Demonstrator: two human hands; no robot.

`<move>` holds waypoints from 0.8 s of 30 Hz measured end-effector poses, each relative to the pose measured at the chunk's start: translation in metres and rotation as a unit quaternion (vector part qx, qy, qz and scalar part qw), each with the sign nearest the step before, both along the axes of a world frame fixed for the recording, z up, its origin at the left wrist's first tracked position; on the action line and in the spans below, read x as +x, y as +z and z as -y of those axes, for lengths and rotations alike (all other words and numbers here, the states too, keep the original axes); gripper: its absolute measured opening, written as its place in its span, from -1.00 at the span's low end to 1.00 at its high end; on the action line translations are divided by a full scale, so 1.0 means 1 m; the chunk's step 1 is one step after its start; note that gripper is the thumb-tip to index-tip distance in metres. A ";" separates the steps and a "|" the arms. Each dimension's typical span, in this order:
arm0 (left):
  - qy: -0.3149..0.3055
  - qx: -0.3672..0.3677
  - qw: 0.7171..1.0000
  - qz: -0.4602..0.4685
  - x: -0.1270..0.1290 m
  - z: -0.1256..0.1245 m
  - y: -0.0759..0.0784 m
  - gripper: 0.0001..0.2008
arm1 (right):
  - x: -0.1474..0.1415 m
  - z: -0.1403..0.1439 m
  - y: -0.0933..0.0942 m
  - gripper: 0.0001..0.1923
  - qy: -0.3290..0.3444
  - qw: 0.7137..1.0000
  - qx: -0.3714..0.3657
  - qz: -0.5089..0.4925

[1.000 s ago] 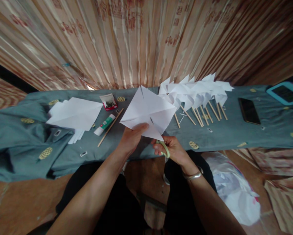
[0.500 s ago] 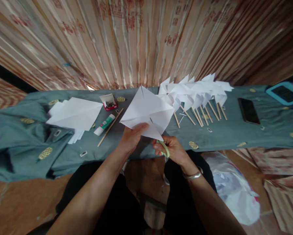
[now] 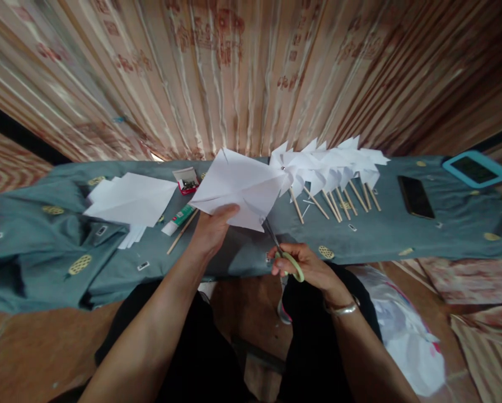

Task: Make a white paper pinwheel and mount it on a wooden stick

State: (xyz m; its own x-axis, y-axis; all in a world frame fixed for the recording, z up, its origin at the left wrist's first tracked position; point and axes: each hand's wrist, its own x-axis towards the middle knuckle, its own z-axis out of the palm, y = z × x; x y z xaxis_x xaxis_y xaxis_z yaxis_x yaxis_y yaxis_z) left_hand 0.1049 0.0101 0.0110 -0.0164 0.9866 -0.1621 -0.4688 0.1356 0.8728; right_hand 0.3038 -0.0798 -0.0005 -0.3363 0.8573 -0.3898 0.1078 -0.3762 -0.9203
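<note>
Right now my left hand (image 3: 212,228) pinches a creased white paper square (image 3: 238,187) by its near edge, thumb on top, lifting it clear of the desk (image 3: 444,235) so the sheet fans up and away from the fingers. My right hand (image 3: 307,266) is closed through the pale green handles of a pair of scissors (image 3: 282,257), just to the right of and nearer me than the left. The scissors' long axis runs from that hand up and to the left, and the tip of the blades meets the paper's lower right corner; I think the blades are barely parted, though they are thin and hard to read. So the paper lies ahead and left of the right hand, touching the blade tip, with the left hand much the nearer of the two to the sheet. Both forearms reach forward from my lap, the right wrist bent inward and wearing a bangle.

Left of the left hand lie a glue stick (image 3: 177,218), a wooden stick (image 3: 182,230) and a stack of paper sheets (image 3: 131,198). Beyond the right hand, a row of finished paper pinwheels (image 3: 326,168) rests on sticks, with a phone (image 3: 416,197) farther right.
</note>
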 end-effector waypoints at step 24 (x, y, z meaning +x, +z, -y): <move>-0.274 -0.111 0.947 -0.126 -0.003 0.057 -0.017 -0.69 | 0.044 -0.005 -0.007 -0.58 -0.202 0.975 0.090 0.022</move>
State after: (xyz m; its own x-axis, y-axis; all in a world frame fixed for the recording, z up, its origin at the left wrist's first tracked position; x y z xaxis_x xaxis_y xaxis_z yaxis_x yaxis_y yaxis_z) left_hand 0.1024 -0.0472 -0.0062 0.4220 0.8004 -0.4256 -0.0553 0.4914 0.8692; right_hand 0.3481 -0.0746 -0.0071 0.0573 0.9722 -0.2268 0.0255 -0.2286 -0.9732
